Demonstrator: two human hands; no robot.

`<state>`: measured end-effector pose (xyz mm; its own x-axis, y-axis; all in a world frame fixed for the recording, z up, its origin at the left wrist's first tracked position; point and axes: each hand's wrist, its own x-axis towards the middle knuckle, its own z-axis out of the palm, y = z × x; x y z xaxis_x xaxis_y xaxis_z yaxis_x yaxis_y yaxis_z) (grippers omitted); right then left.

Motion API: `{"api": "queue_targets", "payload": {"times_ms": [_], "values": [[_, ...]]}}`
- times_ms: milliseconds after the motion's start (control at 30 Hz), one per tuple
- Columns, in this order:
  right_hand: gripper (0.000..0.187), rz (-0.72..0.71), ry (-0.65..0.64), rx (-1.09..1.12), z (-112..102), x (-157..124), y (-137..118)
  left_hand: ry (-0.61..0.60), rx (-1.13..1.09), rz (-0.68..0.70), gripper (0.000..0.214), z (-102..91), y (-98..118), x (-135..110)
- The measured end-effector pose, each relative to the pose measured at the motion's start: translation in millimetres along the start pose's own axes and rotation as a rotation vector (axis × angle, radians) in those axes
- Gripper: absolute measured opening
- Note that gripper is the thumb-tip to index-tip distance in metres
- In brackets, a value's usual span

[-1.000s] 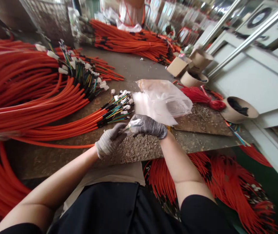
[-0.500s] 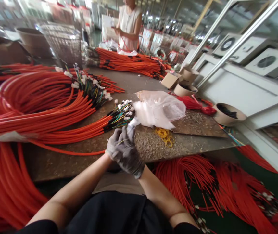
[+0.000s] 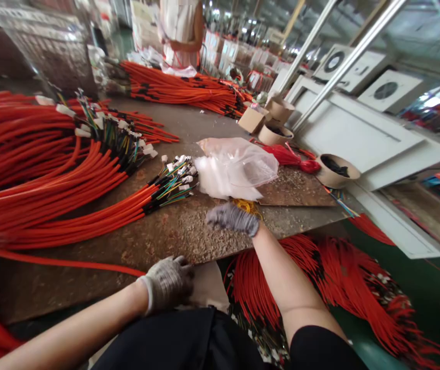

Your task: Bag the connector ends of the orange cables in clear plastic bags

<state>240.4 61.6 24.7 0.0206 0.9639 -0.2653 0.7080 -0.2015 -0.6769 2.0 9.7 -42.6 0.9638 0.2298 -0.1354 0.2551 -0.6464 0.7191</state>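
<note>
**Left hand [image 3: 168, 284] and right hand [image 3: 232, 219] apart at a bench [image 3: 173, 241] with orange cables [image 3: 69, 205]**

The left hand is covered by a pale knitted glove and is placed at the near edge of the bench, on a sheet of brown paper [image 3: 210, 285]. Its fingers are loosely curled, and it cannot be told whether something small is held inside them. The right hand is covered by a grey coated glove and is blurred. Its fingers are kept together, not closed on any visible thing, and it is held over the bench just beside a small heap of yellow rubber bands [image 3: 246, 205].

The bands are lying at the edge of a clear plastic bag [image 3: 235, 167], in which white folded material is seen. The wire ends [image 3: 177, 174] of the orange cables, fitted with white connectors, are laid just beside the bag and are not touched by either hand.

To the right, dark pieces are held in a round paper tub [image 3: 337, 170], and dark contents are seen in a second paper tub [image 3: 276, 135]. The contents of a third paper tub [image 3: 279, 109] cannot be seen. A cardboard box [image 3: 251, 119] is placed next to them. Thin red wires [image 3: 289, 155] are laid near the bag. At the far end, a co-worker [image 3: 179, 31] is standing behind another cable bundle [image 3: 185, 87], and a wire mesh basket [image 3: 38, 46] is seen at the far left.
</note>
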Motion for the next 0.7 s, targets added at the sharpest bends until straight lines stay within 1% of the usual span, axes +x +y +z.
{"api": "queue_targets", "payload": {"times_ms": [33, 67, 100, 133, 167, 200, 233, 267, 300, 367, 400, 500, 533, 567, 600, 633, 667, 700], "values": [[0.022, 0.052, 0.079, -0.093, -11, 15, 4, -0.022, 0.135, -0.013, 0.013, 2.8, 0, 1], [0.029, 0.106, 0.155, -0.162, -20, 31, 9, 0.021, 0.206, -0.046, 0.012, 0.6, -3, 2], [0.038, 0.182, 0.212, -0.270, -26, 45, 13, 0.104, 0.234, -0.097, 0.011, -7.0, -8, 3], [0.043, 0.253, 0.237, -0.409, -29, 57, 16, 0.217, 0.235, -0.163, 0.010, -19.3, -16, 4], [0.045, 0.303, 0.248, -0.542, -31, 67, 20, 0.341, 0.248, -0.264, 0.014, -35.2, -26, 5], [0.041, 0.328, 0.250, -0.655, -31, 74, 22, 0.400, 0.267, -0.327, 0.023, -52.9, -38, 6], [0.035, 0.325, 0.251, -0.725, -30, 78, 25, 0.459, 0.293, -0.398, 0.033, -70.7, -50, 7], [0.029, 0.300, 0.262, -0.739, -29, 81, 27, 0.534, 0.340, -0.509, 0.042, -86.8, -62, 8], [0.027, 0.282, 0.292, -0.718, -28, 81, 30, 0.567, 0.421, -0.632, 0.046, -100.1, -72, 10], [0.025, 0.274, 0.370, -0.623, -26, 79, 35, 0.555, 0.536, -0.748, 0.050, -116.5, -87, 15], [0.025, 0.273, 0.411, -0.566, -25, 77, 37, 0.520, 0.571, -0.763, 0.049, -120.5, -91, 17], [0.025, 0.233, 0.528, -0.347, -21, 65, 47, 0.429, 0.604, -0.701, 0.046, -126.4, -91, 14], [0.023, 0.207, 0.548, -0.228, -18, 59, 51, 0.420, 0.619, -0.668, 0.043, -129.5, -88, 11], [0.023, 0.182, 0.542, -0.059, -15, 54, 56, 0.429, 0.639, -0.637, 0.038, -133.9, -82, 6], [0.025, 0.162, 0.512, 0.134, -12, 48, 60, 0.463, 0.658, -0.615, 0.034, -139.7, -75, 2], [0.026, 0.151, 0.468, 0.323, -8, 42, 64, 0.523, 0.665, -0.601, 0.030, -146.1, -67, -3], [0.028, 0.150, 0.422, 0.481, -4, 38, 67, 0.623, 0.642, -0.592, 0.029, -152.3, -58, -6], [0.027, 0.153, 0.379, 0.594, 0, 34, 69, 0.748, 0.562, -0.571, 0.029, -157.2, -48, -7]]}}
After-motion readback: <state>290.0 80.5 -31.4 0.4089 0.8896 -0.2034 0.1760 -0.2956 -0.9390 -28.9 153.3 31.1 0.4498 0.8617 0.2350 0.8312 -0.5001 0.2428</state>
